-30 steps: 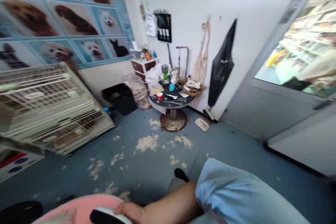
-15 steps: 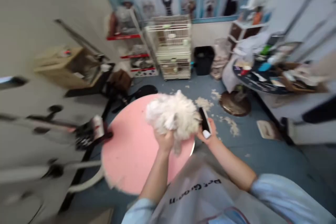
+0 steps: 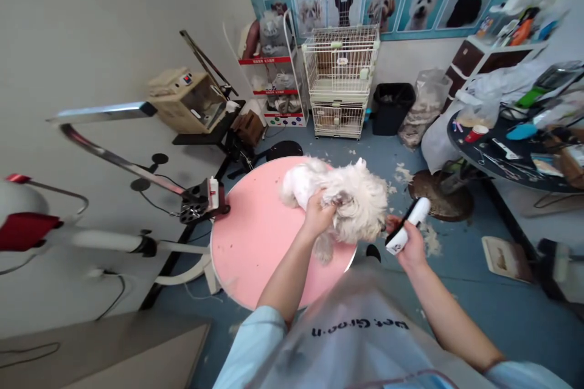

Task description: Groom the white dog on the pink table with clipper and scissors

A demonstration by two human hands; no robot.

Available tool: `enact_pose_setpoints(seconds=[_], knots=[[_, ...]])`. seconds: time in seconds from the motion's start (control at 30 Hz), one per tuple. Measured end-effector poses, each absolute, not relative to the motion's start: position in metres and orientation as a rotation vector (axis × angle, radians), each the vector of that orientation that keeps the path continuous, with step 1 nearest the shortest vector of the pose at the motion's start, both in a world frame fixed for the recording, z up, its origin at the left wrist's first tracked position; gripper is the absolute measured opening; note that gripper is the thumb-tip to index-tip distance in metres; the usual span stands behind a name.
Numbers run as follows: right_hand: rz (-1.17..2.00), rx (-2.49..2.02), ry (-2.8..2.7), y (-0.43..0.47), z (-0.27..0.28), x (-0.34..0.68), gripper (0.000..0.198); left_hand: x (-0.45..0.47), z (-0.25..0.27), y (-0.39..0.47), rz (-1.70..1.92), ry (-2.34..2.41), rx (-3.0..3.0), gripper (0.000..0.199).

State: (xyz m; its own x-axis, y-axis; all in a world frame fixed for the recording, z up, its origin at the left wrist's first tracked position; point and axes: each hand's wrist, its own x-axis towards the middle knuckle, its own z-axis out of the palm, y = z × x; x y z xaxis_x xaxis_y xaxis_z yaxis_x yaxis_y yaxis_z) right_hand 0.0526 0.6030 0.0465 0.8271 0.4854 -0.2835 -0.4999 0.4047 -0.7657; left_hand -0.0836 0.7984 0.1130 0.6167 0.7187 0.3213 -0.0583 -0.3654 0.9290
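Note:
A white fluffy dog (image 3: 358, 197) is on the round pink table (image 3: 255, 243), its shaggy head toward the right edge and its short-clipped body behind. My left hand (image 3: 318, 216) grips the side of the dog's head by the ear, fingers partly sunk in the fur. In my right hand (image 3: 412, 246) is a white and black hair clipper (image 3: 408, 228), held upright at a tilt just right of the muzzle. The fingertips of that hand reach near the dog's chin; whether they touch it I cannot tell.
A metal arm (image 3: 104, 158) with a tool holder (image 3: 201, 200) stands left of the table. Wire cages (image 3: 340, 85), a black bin (image 3: 392, 108) and a shelf rack (image 3: 276, 67) line the back. At right, a dark round table (image 3: 497, 155) carries scissors and a cup. Hair clumps litter the floor.
The view has swung left and sharpened, so things sit further right. The clipper has tilted the other way and come a little away from the dog's head. My left hand still grips the dog.

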Motion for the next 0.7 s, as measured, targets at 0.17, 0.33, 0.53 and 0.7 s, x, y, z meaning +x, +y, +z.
enact_pose_setpoints(seconds=[0.17,0.33,0.53,0.7], knots=[[0.609,-1.015,-0.384,0.587,0.087,0.004,0.028,-0.073,0.112,0.795,0.572,0.501,1.72,0.015],[0.734,-1.209,-0.418,0.618,0.078,-0.033,0.035,-0.064,0.077,0.786,0.241,0.574,1.524,0.02],[0.687,-1.244,-0.054,0.625,0.022,-0.014,0.05,-0.057,0.043,0.791,0.042,0.674,1.348,0.029],[0.646,-1.309,-0.135,0.619,0.011,-0.012,0.037,-0.053,0.026,0.794,-0.007,0.834,1.633,0.019]])
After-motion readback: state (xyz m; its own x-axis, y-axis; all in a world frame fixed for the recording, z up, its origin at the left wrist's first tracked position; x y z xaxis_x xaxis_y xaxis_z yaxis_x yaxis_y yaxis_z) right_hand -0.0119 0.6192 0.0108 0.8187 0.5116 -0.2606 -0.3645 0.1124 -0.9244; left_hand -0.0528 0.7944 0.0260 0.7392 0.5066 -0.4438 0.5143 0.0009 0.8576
